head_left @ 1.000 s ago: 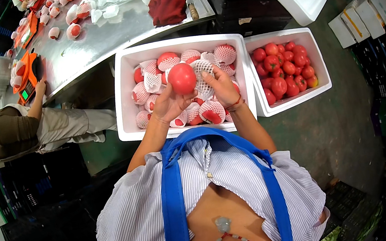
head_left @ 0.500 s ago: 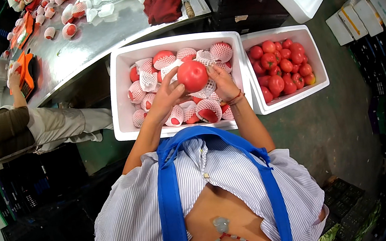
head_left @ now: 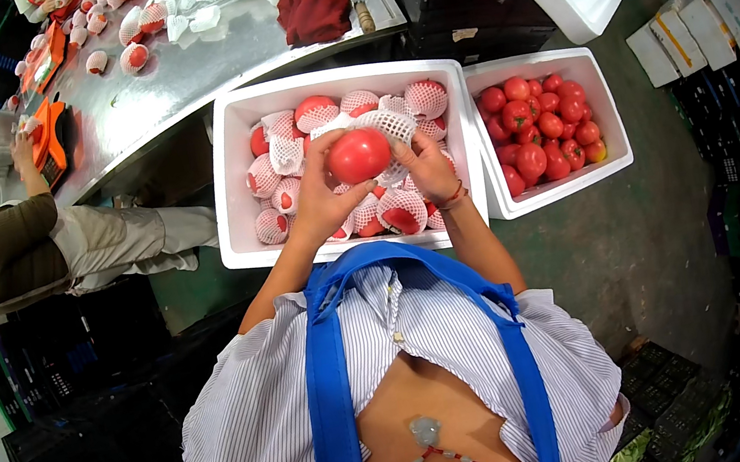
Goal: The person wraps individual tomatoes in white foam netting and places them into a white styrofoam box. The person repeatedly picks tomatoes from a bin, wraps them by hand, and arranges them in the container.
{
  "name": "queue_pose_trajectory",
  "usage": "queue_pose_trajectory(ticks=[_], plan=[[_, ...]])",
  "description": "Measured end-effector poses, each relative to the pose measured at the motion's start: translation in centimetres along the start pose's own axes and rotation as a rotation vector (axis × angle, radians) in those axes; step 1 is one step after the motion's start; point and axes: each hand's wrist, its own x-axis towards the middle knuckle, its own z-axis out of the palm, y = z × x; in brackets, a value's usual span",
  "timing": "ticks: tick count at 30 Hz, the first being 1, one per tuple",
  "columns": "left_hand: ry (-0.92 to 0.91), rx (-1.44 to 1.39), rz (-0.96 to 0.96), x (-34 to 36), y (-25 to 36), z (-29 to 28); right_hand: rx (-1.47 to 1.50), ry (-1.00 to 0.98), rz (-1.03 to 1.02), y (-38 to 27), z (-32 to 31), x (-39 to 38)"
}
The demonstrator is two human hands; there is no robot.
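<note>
Both hands meet over the near foam box: the left hand [head_left: 319,202] cups a bare red tomato [head_left: 359,155], fingers curled round its underside, while the right hand [head_left: 423,167] pinches a white foam net sleeve [head_left: 387,125] against the fruit's far side. A second ago the tomato was held higher with no sleeve on it — now the net has come up to it, so the wrapping looks just begun. Below lies the white foam box [head_left: 235,170] of sleeved tomatoes; beside it, to the right, a second box [head_left: 606,102] holds bare ones. Farther off, the steel bench [head_left: 198,65] carries more sleeved fruit and a dark red cloth [head_left: 314,10] — a co-worker [head_left: 34,247] sits at its left end.
</note>
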Motion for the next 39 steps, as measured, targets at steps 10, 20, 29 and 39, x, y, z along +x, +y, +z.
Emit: queue_pose_trajectory(ticks=[10,20,29,39], plan=[[0.002,-0.157,0.108,0.0,-0.2,-0.5,-0.352,-0.203,-0.202,-3.4,2.5,-0.1],[0.077,-0.181,-0.021,-0.1,0.2,-1.1,-0.528,-0.245,-0.300,-3.9,2.7,-0.1],[0.147,-0.439,-0.057,0.0,0.2,-0.5,-0.380,-0.175,-0.251,-2.9,2.4,-0.3],[0.129,-0.654,-0.237,1.1,-0.8,0.2,-0.942,0.078,0.108,2.7,-2.8,0.8]])
